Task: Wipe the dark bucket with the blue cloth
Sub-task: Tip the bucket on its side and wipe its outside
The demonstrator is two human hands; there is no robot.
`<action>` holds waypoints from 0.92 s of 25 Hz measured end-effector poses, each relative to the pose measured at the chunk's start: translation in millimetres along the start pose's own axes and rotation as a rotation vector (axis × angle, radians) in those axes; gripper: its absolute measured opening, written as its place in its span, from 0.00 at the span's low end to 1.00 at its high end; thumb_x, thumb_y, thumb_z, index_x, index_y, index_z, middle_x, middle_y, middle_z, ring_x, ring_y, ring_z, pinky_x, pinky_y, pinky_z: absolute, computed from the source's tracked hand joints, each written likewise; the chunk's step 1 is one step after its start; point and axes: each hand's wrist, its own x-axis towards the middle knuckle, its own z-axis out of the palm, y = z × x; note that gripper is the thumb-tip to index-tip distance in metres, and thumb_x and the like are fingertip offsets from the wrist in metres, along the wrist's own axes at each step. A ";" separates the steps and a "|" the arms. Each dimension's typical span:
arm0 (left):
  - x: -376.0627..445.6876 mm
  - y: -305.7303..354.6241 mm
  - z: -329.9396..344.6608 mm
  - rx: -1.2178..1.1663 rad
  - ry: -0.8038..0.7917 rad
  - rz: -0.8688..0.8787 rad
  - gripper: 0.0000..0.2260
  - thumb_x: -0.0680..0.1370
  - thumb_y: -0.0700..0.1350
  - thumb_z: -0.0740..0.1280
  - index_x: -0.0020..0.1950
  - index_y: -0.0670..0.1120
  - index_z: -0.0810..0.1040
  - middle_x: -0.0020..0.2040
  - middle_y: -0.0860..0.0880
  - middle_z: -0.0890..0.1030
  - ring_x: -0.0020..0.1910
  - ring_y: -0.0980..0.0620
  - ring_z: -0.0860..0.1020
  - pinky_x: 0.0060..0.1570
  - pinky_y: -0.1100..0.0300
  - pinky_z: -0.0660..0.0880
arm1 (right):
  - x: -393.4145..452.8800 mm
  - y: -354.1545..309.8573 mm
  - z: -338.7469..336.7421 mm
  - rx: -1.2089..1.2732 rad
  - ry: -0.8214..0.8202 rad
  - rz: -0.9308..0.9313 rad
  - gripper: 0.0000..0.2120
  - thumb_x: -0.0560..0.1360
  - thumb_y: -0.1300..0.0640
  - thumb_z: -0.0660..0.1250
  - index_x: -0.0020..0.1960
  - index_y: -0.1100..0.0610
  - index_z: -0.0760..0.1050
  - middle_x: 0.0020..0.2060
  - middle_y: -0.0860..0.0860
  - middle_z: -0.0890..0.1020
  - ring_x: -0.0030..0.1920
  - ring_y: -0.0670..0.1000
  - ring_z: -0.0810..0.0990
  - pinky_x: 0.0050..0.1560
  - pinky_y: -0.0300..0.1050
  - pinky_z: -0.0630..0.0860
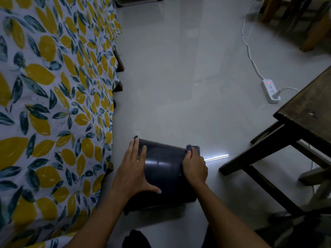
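My left hand (133,169) lies spread flat on the dark bucket (164,169), which rests tilted on the floor (179,86) beside the leaf-print bedspread (53,86), while my right hand (194,167) presses the bunched blue cloth (194,149) against its far side.
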 end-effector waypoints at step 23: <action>22.4 6.1 -12.4 -0.047 0.044 -0.159 0.69 0.54 0.85 0.61 0.82 0.42 0.45 0.82 0.40 0.44 0.81 0.40 0.45 0.77 0.42 0.55 | -18.5 56.6 -5.8 0.203 0.194 -0.315 0.18 0.85 0.60 0.59 0.73 0.50 0.71 0.69 0.51 0.77 0.63 0.56 0.79 0.56 0.44 0.74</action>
